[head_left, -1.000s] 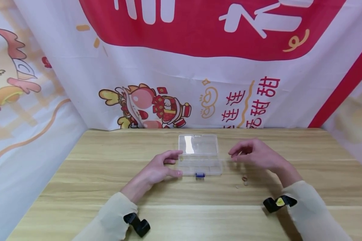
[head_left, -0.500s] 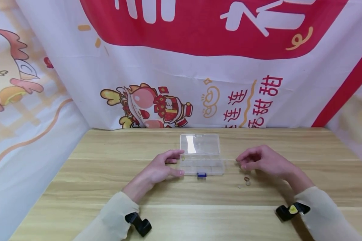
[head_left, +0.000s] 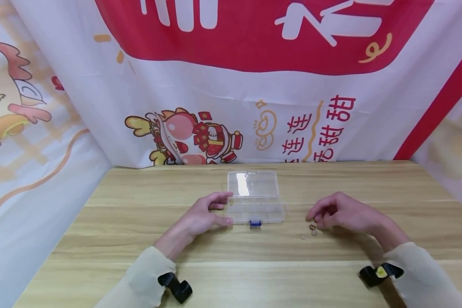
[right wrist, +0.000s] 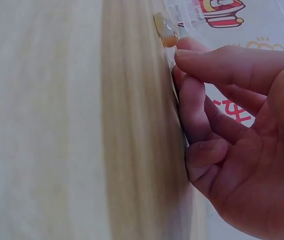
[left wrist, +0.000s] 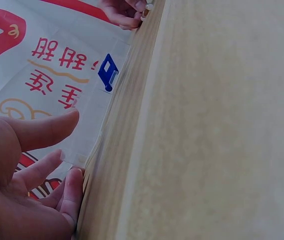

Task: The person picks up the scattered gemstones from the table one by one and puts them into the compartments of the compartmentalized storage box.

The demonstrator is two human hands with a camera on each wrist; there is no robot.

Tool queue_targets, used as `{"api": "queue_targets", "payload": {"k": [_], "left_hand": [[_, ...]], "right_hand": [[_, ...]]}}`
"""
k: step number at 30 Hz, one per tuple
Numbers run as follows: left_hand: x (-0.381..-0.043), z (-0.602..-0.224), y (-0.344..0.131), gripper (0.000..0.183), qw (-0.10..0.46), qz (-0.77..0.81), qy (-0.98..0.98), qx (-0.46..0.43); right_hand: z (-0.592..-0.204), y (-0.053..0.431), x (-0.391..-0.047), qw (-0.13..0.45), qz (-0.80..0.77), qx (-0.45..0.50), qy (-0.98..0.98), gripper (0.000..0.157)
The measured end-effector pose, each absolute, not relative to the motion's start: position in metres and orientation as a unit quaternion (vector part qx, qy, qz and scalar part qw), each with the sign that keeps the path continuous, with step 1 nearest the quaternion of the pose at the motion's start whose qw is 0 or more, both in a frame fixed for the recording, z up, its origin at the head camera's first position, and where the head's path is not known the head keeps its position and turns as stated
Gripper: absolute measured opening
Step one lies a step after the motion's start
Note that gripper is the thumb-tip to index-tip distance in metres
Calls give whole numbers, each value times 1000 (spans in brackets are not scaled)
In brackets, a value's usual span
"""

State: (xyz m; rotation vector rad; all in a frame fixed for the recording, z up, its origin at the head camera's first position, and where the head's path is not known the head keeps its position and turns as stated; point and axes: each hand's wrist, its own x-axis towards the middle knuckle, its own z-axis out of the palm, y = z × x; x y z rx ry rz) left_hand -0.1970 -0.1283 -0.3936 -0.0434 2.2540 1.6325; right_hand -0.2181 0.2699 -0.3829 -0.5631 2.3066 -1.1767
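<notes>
A clear plastic compartment box point(head_left: 269, 218) lies on the table with its lid point(head_left: 259, 184) folded back and a blue latch point(head_left: 255, 223) at the front. My left hand point(head_left: 198, 216) rests at the box's left edge, thumb by the front corner and fingers by the back. To the right of the box, my right hand point(head_left: 342, 214) is low over the table, index finger and thumb right at a small reddish-brown piece point(head_left: 312, 227) and a clear one point(head_left: 314, 233). Glossy amber pieces point(right wrist: 167, 36) show just beyond those fingertips in the right wrist view; I cannot tell whether they pinch anything.
Another tiny pale piece point(head_left: 303, 238) lies left of that pair. A small yellowish piece point(head_left: 232, 203) shows in the box's left compartment. Behind the wooden table point(head_left: 200, 278) hangs a printed white and red cloth point(head_left: 246, 94).
My right hand has moved right, away from the box, and down toward me to the small pieces. The left hand stays at the box's left edge.
</notes>
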Motion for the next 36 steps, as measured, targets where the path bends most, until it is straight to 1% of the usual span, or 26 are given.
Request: {"api": "queue_targets", "payload": {"k": [10, 19, 27, 32, 36], "left_hand": [[-197, -396, -130, 70, 175, 578, 797, -20], [-197, -398, -130, 71, 174, 581, 795, -18], [-196, -398, -131, 71, 176, 584, 793, -15], [-197, -396, -129, 70, 180, 579, 795, -17], [-198, -395, -129, 69, 178, 575, 798, -14]], "right_hand": [[-381, 256, -223, 246, -390, -175, 870, 13], [-380, 252, -230, 254, -392, -191, 863, 13], [-381, 250, -229, 257, -393, -182, 864, 12], [-379, 249, -227, 247, -391, -180, 868, 11], [-375, 248, -227, 227, -382, -183, 877, 11]]}}
